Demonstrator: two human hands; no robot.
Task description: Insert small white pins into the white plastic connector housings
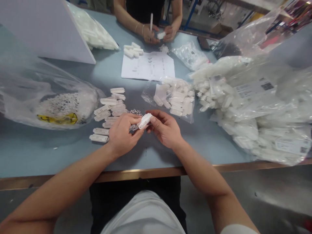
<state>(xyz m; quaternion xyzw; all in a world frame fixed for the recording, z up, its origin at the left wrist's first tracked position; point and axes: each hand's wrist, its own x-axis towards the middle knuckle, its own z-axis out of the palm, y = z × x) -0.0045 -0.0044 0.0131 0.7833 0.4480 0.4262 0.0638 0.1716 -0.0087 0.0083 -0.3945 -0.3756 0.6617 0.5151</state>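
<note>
White plastic block (144, 121) between left hand (124, 135) and right hand (165, 128) (held at both ends by the fingers (152, 119))

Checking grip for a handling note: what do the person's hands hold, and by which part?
A white plastic piece, pinched at both ends: left hand at the lower end, right hand at the upper.
</note>
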